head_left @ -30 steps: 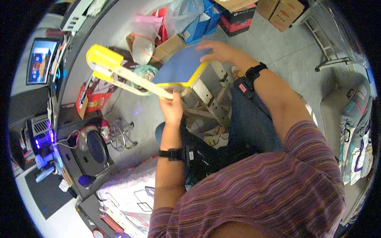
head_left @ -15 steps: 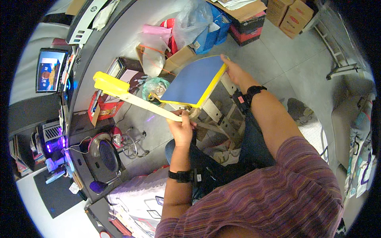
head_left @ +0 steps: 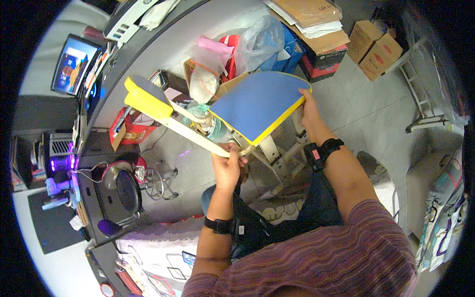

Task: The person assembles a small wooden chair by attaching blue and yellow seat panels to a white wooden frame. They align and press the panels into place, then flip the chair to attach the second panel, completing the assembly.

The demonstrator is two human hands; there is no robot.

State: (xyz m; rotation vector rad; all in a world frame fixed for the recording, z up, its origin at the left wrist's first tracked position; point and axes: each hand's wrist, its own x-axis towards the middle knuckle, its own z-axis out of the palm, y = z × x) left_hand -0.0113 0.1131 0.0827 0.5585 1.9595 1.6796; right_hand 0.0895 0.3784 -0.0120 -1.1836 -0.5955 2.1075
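Observation:
A small chair is held up in front of me. Its blue seat [head_left: 260, 101] has a yellow edge, and a padded yellow backrest [head_left: 148, 103] with a greyish-blue face sits at the left end of its cream frame [head_left: 195, 137]. My left hand [head_left: 228, 166] is closed round the frame where the back bar comes down beside the seat. On the seat's right edge my right hand [head_left: 309, 111] is gripping, thumb on the upper face and the other fingers mostly hidden behind the edge. The chair's cream legs slope down toward my knees, partly covered by the seat.
Plastic bags [head_left: 257, 47] and an open cardboard box lie beyond the chair. Cartons [head_left: 380, 55] and stacked papers are at the far right, near a metal rack [head_left: 418, 94]. A desk with a monitor [head_left: 75, 64] runs along the left, with a wheeled base [head_left: 157, 182] below.
The chair has turned slightly, so the backrest's greyish-blue face and more of the seat top show. My right hand has moved a little down and outward. The whole view has shifted.

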